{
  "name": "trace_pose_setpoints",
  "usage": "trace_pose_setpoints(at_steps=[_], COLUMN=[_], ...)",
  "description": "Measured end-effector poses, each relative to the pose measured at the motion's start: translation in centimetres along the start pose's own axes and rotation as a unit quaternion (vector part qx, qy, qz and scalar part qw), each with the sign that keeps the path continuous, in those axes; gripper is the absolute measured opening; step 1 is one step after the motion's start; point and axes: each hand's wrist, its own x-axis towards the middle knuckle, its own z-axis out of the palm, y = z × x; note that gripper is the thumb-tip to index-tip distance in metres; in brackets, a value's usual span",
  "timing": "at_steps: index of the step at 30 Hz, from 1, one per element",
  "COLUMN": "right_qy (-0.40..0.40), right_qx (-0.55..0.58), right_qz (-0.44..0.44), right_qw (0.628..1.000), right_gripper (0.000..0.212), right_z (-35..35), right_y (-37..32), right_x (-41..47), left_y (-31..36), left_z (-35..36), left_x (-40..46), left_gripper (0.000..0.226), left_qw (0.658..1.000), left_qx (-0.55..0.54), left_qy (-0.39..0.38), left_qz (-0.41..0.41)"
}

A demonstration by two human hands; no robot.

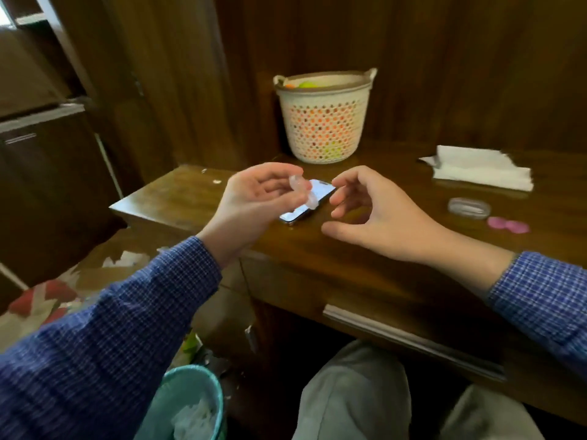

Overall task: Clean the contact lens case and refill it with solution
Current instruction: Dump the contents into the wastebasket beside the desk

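Observation:
My left hand (254, 198) holds a small clear plastic contact lens case (302, 192) between thumb and fingertips, tilted, above the left part of the wooden desk. My right hand (368, 211) hovers just right of it, fingers curled and apart, holding nothing. Two pink round caps (508, 224) lie side by side on the desk at the right. A clear oval container (469, 208) rests just behind them. No solution bottle is in view.
A phone (313, 201) lies flat under my hands. A perforated white basket (324, 119) stands at the back. Folded white tissues (479, 168) lie at the far right. A teal waste bin (190, 404) with crumpled tissue sits on the floor left of my knees.

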Motion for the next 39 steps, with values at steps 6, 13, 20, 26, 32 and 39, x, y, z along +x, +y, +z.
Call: trace_pose_setpoints(at_steps=[6, 13, 20, 26, 32, 39], right_qy=[0.107, 0.211, 0.219, 0.148, 0.055, 0.006], right_qx=[-0.002, -0.008, -0.016, -0.077, -0.134, -0.133], right_qz=[0.059, 0.109, 0.13, 0.124, 0.113, 0.128], right_qw=[0.992, 0.971, 0.967, 0.978, 0.983, 0.983], right_gripper=[0.061, 0.046, 0.041, 0.044, 0.052, 0.061], right_z=[-8.6, -14.1, -15.5, -15.5, -15.1, -14.1], right_y=[4.1, 8.1, 10.9, 12.7, 13.3, 14.4], right_x=[-5.7, -9.8, -10.2, -9.9, -9.0, -8.2], left_y=[-1.1, -3.3, -5.6, -7.1, -8.2, -9.1], left_z=[13.2, 22.1, 24.3, 22.7, 21.5, 20.1], left_x=[5.0, 8.1, 10.0, 11.4, 11.7, 11.9], left_gripper=[0.04, 0.03, 0.044, 0.048, 0.051, 0.067], left_qw=[0.984, 0.964, 0.952, 0.951, 0.935, 0.903], left_qx=[-0.111, -0.102, -0.098, 0.035, 0.114, 0.193], left_qy=[-0.118, -0.225, -0.265, -0.3, -0.337, -0.384], left_qz=[-0.073, -0.096, -0.122, -0.065, -0.009, 0.012])
